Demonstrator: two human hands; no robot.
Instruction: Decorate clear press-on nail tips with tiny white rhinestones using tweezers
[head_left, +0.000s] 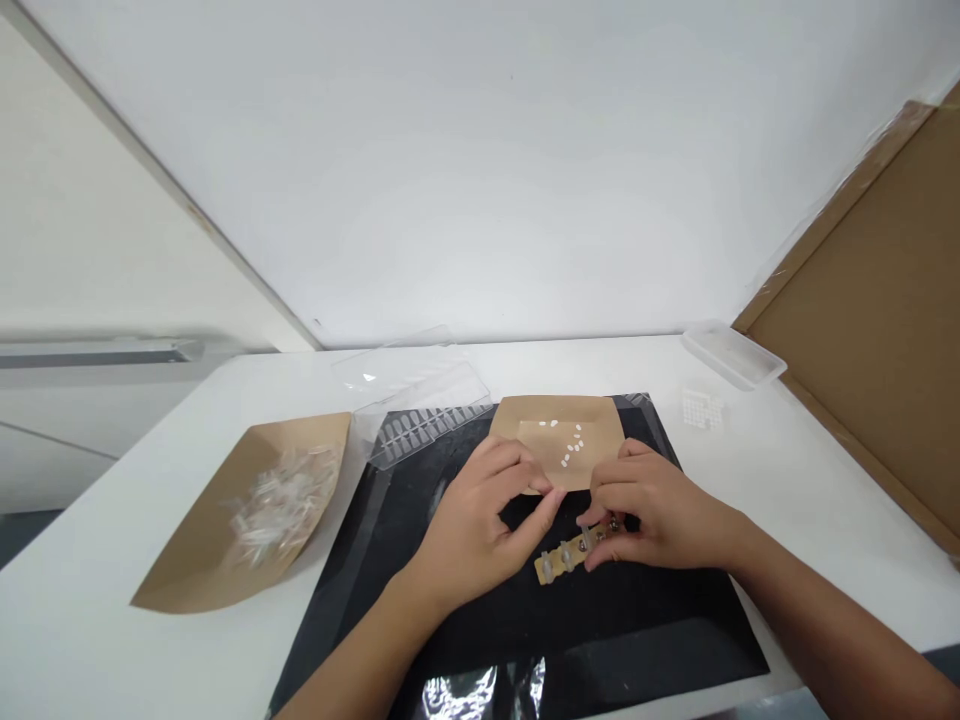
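My left hand is above the black mat, thumb and index fingertip pinched together; anything between them is too small to make out. Beneath my right hand lies a narrow tan strip with clear nail-shaped pieces and round metal studs along it. My right thumb and fingers pinch a clear piece at the strip's middle. Just beyond both hands, a brown paper tray bears several small white ovals.
At left, a larger brown paper tray holds a pile of clear plastic pieces. A clear case with rows of nail tips overlaps the mat's back left. White squares and a translucent tray lie back right, beside cardboard.
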